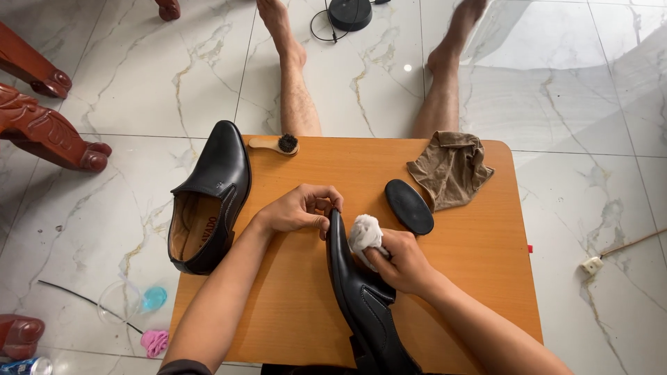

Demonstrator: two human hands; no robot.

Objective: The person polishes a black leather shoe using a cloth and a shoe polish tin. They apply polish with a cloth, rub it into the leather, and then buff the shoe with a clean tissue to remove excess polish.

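Only 2 things fit the bill. A tan insole label (206, 232) showed inside the black shoe (208, 198) lying at the left edge of the wooden table (479, 278), with dark lettering on light brown. Far left of that table, at the bottom corner, sat a can (26, 366), blue and silver, lying on its side.

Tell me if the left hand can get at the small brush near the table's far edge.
Probably yes: the left hand pinches the shoe toe, and bare table lies between it and the brush.
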